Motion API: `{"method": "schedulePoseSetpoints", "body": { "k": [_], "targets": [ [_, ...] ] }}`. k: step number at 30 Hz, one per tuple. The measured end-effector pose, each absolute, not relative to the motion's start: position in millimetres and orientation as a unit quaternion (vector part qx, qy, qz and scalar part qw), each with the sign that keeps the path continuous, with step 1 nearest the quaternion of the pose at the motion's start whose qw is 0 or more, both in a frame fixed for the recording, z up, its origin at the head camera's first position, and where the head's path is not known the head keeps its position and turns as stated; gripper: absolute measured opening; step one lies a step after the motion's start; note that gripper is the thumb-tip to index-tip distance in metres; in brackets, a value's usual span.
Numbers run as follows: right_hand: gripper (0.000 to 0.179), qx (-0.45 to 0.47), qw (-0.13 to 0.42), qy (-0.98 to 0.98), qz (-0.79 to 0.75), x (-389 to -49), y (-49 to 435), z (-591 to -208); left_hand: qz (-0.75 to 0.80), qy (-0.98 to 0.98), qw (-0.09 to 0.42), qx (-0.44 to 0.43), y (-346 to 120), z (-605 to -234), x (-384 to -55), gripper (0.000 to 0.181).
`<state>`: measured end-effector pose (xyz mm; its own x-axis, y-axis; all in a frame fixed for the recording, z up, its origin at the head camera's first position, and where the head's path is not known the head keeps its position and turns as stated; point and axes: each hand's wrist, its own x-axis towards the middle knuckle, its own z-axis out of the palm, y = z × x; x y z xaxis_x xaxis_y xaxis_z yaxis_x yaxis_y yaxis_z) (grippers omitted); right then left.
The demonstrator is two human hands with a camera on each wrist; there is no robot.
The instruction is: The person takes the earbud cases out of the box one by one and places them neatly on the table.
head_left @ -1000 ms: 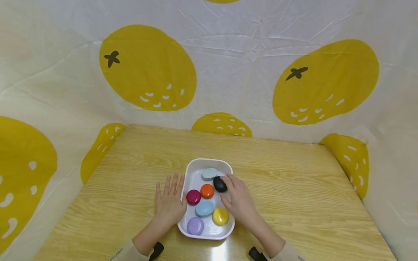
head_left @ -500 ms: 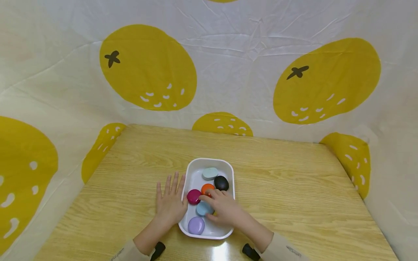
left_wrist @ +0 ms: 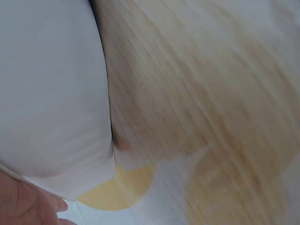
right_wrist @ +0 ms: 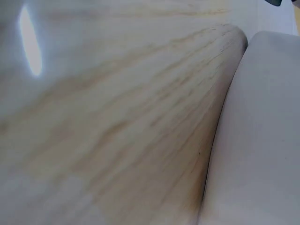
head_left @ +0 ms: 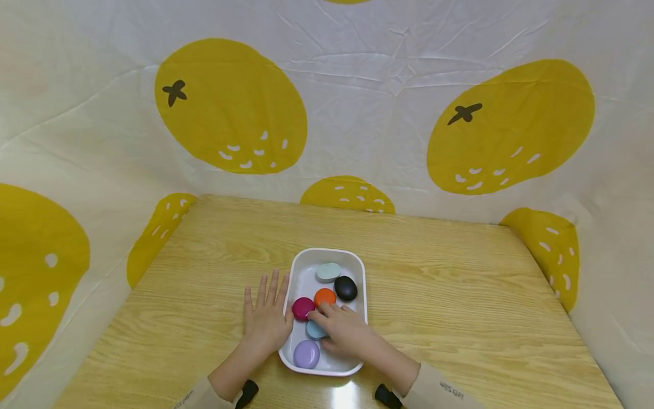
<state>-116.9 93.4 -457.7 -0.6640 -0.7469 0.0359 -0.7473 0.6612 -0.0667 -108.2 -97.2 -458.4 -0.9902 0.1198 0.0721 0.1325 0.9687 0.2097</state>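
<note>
My right hand (head_left: 347,332) reaches into a white tray (head_left: 365,284), its fingers and thumb around a light blue pebble-shaped piece (head_left: 315,330). A yellow piece seen earlier is hidden beneath that hand. Beyond the fingertips sit an orange piece (head_left: 325,296) and a dark red one (head_left: 304,308). A black piece (head_left: 346,288) and a pale green one (head_left: 327,272) lie at the far end, a lilac one (head_left: 306,354) at the near end. With fingers spread, my left hand (head_left: 268,324) rests along the tray's left side, thumb at the rim.
The tray stands on a wooden table (head_left: 460,318). A white cloth (head_left: 368,113) with yellow fruit prints hangs behind and at both sides. In the wrist views the tray's outer wall (left_wrist: 51,93) fills much of the picture, with wood grain (right_wrist: 131,117) beside it.
The right hand has let go of the black piece, now lying flatter, and moved left and nearer onto the light blue piece, covering the yellow one. The left hand has stayed put.
</note>
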Motion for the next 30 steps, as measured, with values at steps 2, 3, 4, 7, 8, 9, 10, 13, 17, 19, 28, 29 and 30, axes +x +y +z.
{"method": "schedulePoseSetpoints", "body": {
  "k": [2,3,4,7,8,9,10,13,17,19,28,29,30],
  "targets": [
    [0.049,0.408,-0.001,-0.912,0.036,-116.8,93.0,-458.1,-0.108,-0.992,0.029,-0.064,-97.3,-458.1,-108.0,0.061],
    [0.049,0.408,-0.002,-0.912,0.037,-116.8,93.0,-458.3,-0.108,-0.992,0.029,-0.064,-97.4,-457.9,-107.9,0.061],
    [0.049,0.408,-0.002,-0.912,0.038,-117.0,93.0,-458.6,-0.107,-0.992,0.030,-0.064,-97.3,-457.8,-107.7,0.061],
    [0.049,0.405,-0.006,-0.913,0.052,-118.5,94.3,-457.1,-0.105,-0.992,0.033,-0.064,-97.2,-457.9,-107.5,0.061],
    [0.049,0.404,-0.005,-0.913,0.060,-119.4,95.1,-455.8,-0.104,-0.992,0.035,-0.064,-97.2,-458.0,-107.4,0.061],
    [0.049,0.403,-0.003,-0.913,0.068,-120.6,96.3,-453.6,-0.105,-0.992,0.037,-0.064,-97.2,-458.2,-107.4,0.061],
    [0.048,0.402,0.001,-0.912,0.079,-122.3,97.9,-451.0,-0.106,-0.992,0.038,-0.064,-97.1,-458.3,-107.3,0.061],
    [0.047,0.401,0.029,-0.909,0.116,-130.9,105.6,-439.7,-0.107,-0.991,0.043,-0.064,-97.3,-458.2,-107.2,0.061],
    [0.046,0.382,0.077,-0.905,0.170,-147.1,124.5,-420.6,-0.107,-0.991,0.043,-0.063,-97.4,-457.9,-106.9,0.060],
    [0.047,0.354,0.085,-0.911,0.194,-155.1,137.7,-412.7,-0.107,-0.991,0.043,-0.063,-97.3,-457.9,-106.8,0.060],
    [0.046,0.237,0.070,-0.947,0.205,-183.0,194.6,-413.7,-0.113,-0.990,0.055,-0.065,-97.1,-458.2,-106.9,0.060],
    [0.046,0.230,0.066,-0.951,0.198,-184.7,198.6,-416.5,-0.111,-0.990,0.054,-0.065,-97.1,-458.1,-106.9,0.060],
    [0.045,0.223,0.060,-0.954,0.192,-186.0,202.0,-419.4,-0.111,-0.990,0.054,-0.065,-97.2,-457.9,-106.9,0.060]
  ]
}}
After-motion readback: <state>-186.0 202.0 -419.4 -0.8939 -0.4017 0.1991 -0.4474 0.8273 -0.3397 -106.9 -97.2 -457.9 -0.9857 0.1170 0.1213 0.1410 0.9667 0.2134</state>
